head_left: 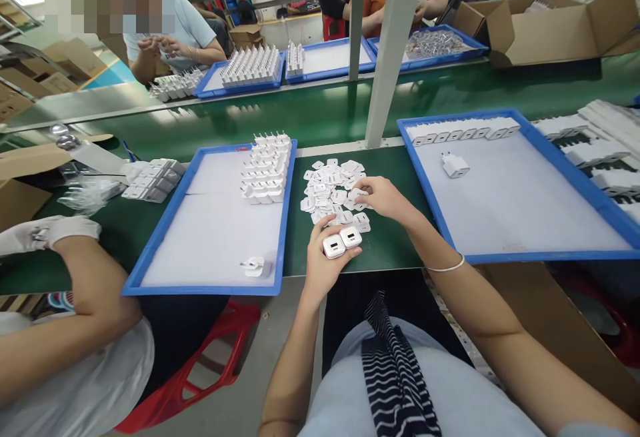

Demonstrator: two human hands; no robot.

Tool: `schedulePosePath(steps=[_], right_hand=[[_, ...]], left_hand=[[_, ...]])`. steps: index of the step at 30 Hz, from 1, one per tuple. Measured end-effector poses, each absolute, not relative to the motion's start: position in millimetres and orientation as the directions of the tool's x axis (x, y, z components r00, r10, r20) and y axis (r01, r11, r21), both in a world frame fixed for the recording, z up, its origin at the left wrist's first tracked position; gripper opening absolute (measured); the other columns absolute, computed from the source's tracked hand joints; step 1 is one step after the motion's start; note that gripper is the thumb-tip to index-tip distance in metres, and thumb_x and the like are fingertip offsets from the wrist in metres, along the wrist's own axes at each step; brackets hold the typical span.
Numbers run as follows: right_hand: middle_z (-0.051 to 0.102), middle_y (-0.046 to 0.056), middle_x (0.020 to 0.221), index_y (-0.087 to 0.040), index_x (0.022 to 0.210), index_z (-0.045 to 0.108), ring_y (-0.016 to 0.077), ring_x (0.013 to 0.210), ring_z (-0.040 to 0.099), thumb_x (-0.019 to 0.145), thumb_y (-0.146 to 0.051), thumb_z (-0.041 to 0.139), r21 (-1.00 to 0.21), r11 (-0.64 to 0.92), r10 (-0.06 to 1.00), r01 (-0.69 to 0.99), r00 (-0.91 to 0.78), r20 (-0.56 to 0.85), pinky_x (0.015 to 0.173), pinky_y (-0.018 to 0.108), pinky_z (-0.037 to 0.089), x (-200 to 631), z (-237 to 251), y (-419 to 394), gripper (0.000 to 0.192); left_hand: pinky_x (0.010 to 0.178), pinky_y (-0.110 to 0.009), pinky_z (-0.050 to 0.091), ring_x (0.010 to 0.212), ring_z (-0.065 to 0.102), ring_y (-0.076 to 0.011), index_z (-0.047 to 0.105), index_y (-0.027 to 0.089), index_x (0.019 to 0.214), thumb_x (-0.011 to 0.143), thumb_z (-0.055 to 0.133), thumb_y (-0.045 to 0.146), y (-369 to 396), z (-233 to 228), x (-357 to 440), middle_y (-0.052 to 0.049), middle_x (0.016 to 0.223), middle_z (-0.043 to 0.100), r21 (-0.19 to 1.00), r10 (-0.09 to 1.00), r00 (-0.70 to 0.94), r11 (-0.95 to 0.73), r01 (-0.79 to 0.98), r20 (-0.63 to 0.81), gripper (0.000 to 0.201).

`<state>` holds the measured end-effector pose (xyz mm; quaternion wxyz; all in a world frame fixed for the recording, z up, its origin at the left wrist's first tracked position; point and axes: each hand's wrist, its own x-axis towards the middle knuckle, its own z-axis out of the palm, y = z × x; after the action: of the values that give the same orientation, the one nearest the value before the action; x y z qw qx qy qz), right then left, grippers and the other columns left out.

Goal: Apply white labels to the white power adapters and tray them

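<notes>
Two white USB wall chargers [343,242] lie side by side in my left hand [318,260], their port faces turned up. The fingers are closed around them, close to the table's front edge. My right hand [383,198] is at the right side of a heap of small white face plates with slots [323,190]. Its thumb and fingers are pinched on one plate [356,197] there. What the chargers' undersides look like is hidden by my palm.
To the left, a blue-rimmed tray [215,224] bears rows of chargers [267,174] and one lone charger [255,266]. Another blue-rimmed tray [510,210] at right holds a row and a single charger [454,164]. A metal post [387,57] rises behind. A co-worker's gloved hand [50,232] is at left.
</notes>
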<state>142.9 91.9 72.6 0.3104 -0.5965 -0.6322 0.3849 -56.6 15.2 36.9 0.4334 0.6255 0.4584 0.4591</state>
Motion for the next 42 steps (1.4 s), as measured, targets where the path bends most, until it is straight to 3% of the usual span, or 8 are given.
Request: schedulePosePath(steps=[4,9,14,20,24,29,35,42], right_hand=[[0.074,0.006,0.094,-0.016,0.090,0.068,0.0211,0.090,0.068,0.081,-0.027,0.069,-0.964,-0.013,0.989,0.267,-0.141,-0.053,0.083,0.034,0.054,149,86,60,0.014],[0.073,0.003,0.089,-0.019,0.094,0.072,0.0195,0.086,0.068,0.069,-0.029,0.084,-0.995,-0.024,1.000,-0.094,0.011,-0.025,0.081,0.035,0.056,151,90,24,0.029],[0.076,0.006,0.099,-0.021,0.096,0.078,0.0206,0.086,0.068,0.075,-0.031,0.081,-0.997,-0.016,0.997,-0.073,0.074,-0.022,0.072,0.034,0.057,159,91,4,0.024],[0.075,0.005,0.116,-0.027,0.112,0.076,0.0211,0.103,0.070,0.089,-0.022,0.066,-0.997,0.052,0.998,0.058,0.040,0.054,0.091,0.038,0.056,167,102,-8,0.026],[0.075,0.005,0.100,-0.023,0.103,0.072,0.0211,0.097,0.071,0.082,-0.028,0.077,-0.993,-0.016,0.998,-0.117,0.061,-0.023,0.088,0.038,0.059,174,103,-8,0.022],[0.069,0.001,0.087,-0.023,0.094,0.067,0.0157,0.077,0.067,0.082,-0.035,0.078,-0.964,-0.065,0.998,-0.257,-0.006,-0.065,0.060,0.027,0.058,175,95,-12,0.020],[0.064,0.000,0.082,-0.027,0.109,0.070,0.0131,0.065,0.059,0.090,-0.032,0.070,-0.993,0.024,0.991,-0.114,0.134,0.009,0.061,0.028,0.057,170,104,-26,0.020],[0.067,0.001,0.073,-0.026,0.093,0.074,0.0140,0.056,0.059,0.082,-0.029,0.079,-0.995,-0.001,0.987,-0.103,0.157,-0.017,0.049,0.029,0.055,170,120,-49,0.012]], left_hand=[[0.110,-0.046,0.050,0.131,0.059,-0.0329,0.076,0.022,0.101,0.065,0.091,0.027,19,45,-46,-0.013,0.154,0.045,0.963,0.957,0.224,-0.223,0.150,0.186,0.040],[0.087,-0.036,0.058,0.095,0.073,-0.0239,0.074,0.018,0.101,0.067,0.089,0.026,11,64,-26,-0.009,0.102,0.076,0.987,0.950,0.279,-0.155,0.038,0.139,0.038],[0.089,-0.034,0.056,0.096,0.071,-0.0210,0.075,0.020,0.102,0.070,0.088,0.026,-2,79,-15,-0.007,0.101,0.076,0.963,0.945,0.225,-0.259,0.077,0.236,0.036],[0.087,-0.033,0.057,0.092,0.071,-0.0197,0.076,0.022,0.103,0.070,0.088,0.027,-6,85,-5,-0.005,0.099,0.076,0.958,0.936,0.261,-0.269,0.094,0.237,0.035],[0.087,-0.035,0.057,0.092,0.072,-0.0215,0.076,0.019,0.101,0.069,0.088,0.028,-9,90,-2,-0.006,0.096,0.077,0.975,0.961,0.202,-0.210,0.075,0.191,0.035],[0.083,-0.034,0.059,0.090,0.073,-0.0215,0.075,0.018,0.099,0.066,0.090,0.027,-13,92,-2,-0.007,0.095,0.078,0.986,0.965,0.209,-0.167,0.021,0.159,0.038],[0.085,-0.035,0.059,0.091,0.072,-0.0209,0.075,0.021,0.104,0.071,0.088,0.026,-18,90,0,-0.006,0.099,0.077,0.926,0.935,0.170,-0.338,0.168,0.311,0.036],[0.089,-0.040,0.059,0.100,0.072,-0.0240,0.073,0.022,0.109,0.075,0.083,0.018,-21,87,-6,-0.006,0.105,0.077,0.813,0.862,0.152,-0.506,0.288,0.483,0.035]])
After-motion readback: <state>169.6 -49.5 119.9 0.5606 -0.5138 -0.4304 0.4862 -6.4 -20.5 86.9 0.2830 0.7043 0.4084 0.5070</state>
